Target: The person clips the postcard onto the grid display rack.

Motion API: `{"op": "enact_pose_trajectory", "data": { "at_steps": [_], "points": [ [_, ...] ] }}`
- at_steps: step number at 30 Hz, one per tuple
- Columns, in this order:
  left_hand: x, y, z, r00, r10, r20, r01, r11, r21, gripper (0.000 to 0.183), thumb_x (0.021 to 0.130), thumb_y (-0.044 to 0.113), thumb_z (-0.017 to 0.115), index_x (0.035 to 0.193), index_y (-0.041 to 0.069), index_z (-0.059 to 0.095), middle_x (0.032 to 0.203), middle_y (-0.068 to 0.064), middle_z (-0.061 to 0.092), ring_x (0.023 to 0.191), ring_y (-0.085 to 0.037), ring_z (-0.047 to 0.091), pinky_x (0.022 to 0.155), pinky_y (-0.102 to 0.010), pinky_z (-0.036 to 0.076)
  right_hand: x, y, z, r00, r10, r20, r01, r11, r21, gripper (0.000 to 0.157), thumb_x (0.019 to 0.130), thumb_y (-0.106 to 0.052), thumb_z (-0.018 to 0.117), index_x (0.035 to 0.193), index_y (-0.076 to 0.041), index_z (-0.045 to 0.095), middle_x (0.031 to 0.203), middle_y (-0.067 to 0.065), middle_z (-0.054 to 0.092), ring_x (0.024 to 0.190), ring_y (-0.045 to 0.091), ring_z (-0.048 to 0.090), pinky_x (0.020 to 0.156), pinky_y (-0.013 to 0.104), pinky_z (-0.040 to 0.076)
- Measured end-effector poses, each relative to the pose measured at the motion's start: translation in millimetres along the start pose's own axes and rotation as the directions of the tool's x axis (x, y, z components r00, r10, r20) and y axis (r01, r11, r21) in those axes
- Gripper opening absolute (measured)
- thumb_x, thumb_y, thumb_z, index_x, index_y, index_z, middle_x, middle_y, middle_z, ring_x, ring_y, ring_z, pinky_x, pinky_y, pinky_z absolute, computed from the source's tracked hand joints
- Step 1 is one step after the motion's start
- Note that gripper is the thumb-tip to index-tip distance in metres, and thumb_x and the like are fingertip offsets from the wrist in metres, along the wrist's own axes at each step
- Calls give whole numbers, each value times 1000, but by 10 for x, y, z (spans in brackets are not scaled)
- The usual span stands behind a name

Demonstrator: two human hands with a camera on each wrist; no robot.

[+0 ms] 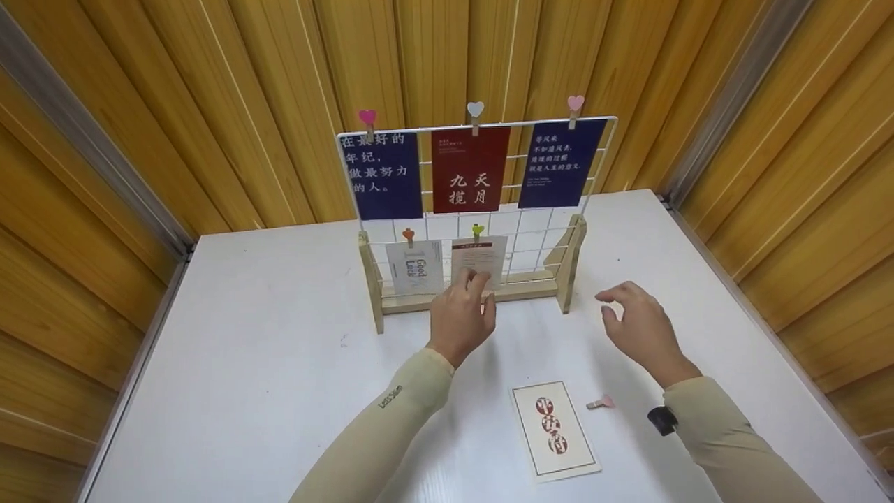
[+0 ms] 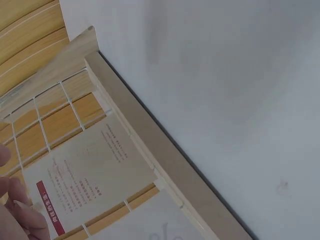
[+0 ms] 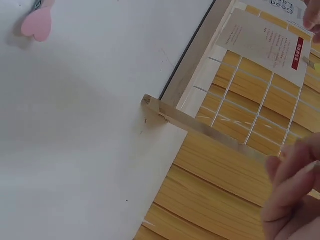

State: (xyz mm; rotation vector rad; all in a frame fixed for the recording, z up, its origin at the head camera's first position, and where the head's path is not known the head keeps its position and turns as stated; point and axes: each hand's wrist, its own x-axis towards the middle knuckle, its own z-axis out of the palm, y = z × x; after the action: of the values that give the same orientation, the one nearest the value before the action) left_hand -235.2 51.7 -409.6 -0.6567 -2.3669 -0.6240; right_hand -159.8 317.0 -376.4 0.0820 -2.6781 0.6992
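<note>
My left hand (image 1: 461,320) hovers before the wire grid rack (image 1: 517,260), fingers loosely bent, nearest a pale card with a red header (image 1: 480,253). A yellow-green clothespin (image 1: 478,230) clips that card's top to the grid; fingers cover its lower part in the head view. Whether a fingertip touches the card I cannot tell. Right of the rack, my right hand (image 1: 642,330) is in the air, fingers loosely bent, holding nothing. Left of the pale card, a "Good Luck" card (image 1: 413,272) hangs from an orange clothespin (image 1: 408,236).
Along the top wire hang a blue card (image 1: 384,188), a red card (image 1: 468,157) and another blue card (image 1: 559,168), each under a heart clothespin. On the white table (image 1: 265,363) lie a cream card (image 1: 569,457) and a pink heart clothespin (image 1: 602,403).
</note>
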Motion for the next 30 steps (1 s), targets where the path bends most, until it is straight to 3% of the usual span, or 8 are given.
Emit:
{"op": "enact_pose_trajectory", "data": {
  "at_steps": [3, 5, 10, 15, 18, 21, 24, 30],
  "points": [
    [-64, 45, 22, 998, -22, 56, 22, 1000, 3, 32, 91, 23, 69, 120, 11, 65, 105, -5, 63, 61, -10, 57, 48, -22, 45, -82, 29, -20, 975, 116, 189, -110, 993, -43, 25, 93, -4, 63, 116, 4, 67, 112, 23, 61, 100, 42, 61, 77, 53, 53],
    [-90, 69, 43, 996, -35, 82, 35, 999, 4, 33, 91, 24, 68, 121, 11, 64, 107, -4, 63, 61, -10, 56, 49, -22, 44, -121, 57, -20, 954, 147, 261, -135, 989, -63, 27, 92, -6, 64, 118, 3, 66, 111, 23, 61, 97, 40, 61, 73, 49, 54],
    [-152, 133, 110, 993, -27, 118, 28, 1000, -7, 38, 90, 26, 68, 124, 12, 62, 108, -3, 61, 58, -8, 51, 49, -23, 46, -217, 128, -37, 906, 182, 383, -167, 983, -73, 27, 91, -6, 67, 116, 4, 66, 101, 17, 64, 81, 28, 58, 64, 39, 50],
    [-227, 206, 166, 985, -28, 172, 32, 999, -19, 45, 88, 26, 69, 130, 12, 58, 117, -5, 54, 57, -7, 49, 47, -21, 44, -285, 189, -62, 862, 204, 463, -179, 979, -99, 32, 89, -3, 67, 119, 7, 63, 106, 22, 61, 91, 37, 60, 72, 48, 52],
    [-257, 259, 181, 969, -50, 244, 57, 998, -22, 53, 88, 28, 69, 136, 12, 54, 122, -6, 49, 58, -5, 47, 46, -20, 40, -297, 210, -64, 825, 232, 515, -204, 973, -112, 36, 88, -6, 68, 120, 8, 61, 108, 25, 60, 92, 38, 60, 73, 49, 52],
    [-295, 317, 178, 933, -80, 351, 90, 996, -13, 62, 87, 32, 71, 142, 13, 49, 125, -6, 49, 58, -6, 47, 46, -21, 40, -325, 219, -41, 766, 276, 580, -264, 959, -107, 39, 88, -10, 71, 120, 9, 58, 103, 22, 60, 81, 31, 61, 67, 44, 53],
    [-356, 382, 184, 876, -105, 471, 117, 993, 4, 70, 85, 37, 73, 145, 14, 45, 126, -7, 51, 60, -7, 50, 50, -24, 45, -384, 225, 8, 726, 309, 614, -322, 942, -93, 41, 86, -12, 73, 118, 9, 58, 98, 17, 61, 70, 24, 59, 59, 37, 52],
    [-535, 540, 225, 743, -113, 659, 127, 992, 26, 82, 79, 53, 77, 145, 15, 47, 125, -9, 54, 66, -14, 57, 64, -31, 53, -534, 232, 132, 696, 337, 633, -361, 927, -97, 38, 82, -11, 78, 111, 7, 61, 87, 10, 61, 61, 22, 56, 55, 35, 47]
  ]
}}
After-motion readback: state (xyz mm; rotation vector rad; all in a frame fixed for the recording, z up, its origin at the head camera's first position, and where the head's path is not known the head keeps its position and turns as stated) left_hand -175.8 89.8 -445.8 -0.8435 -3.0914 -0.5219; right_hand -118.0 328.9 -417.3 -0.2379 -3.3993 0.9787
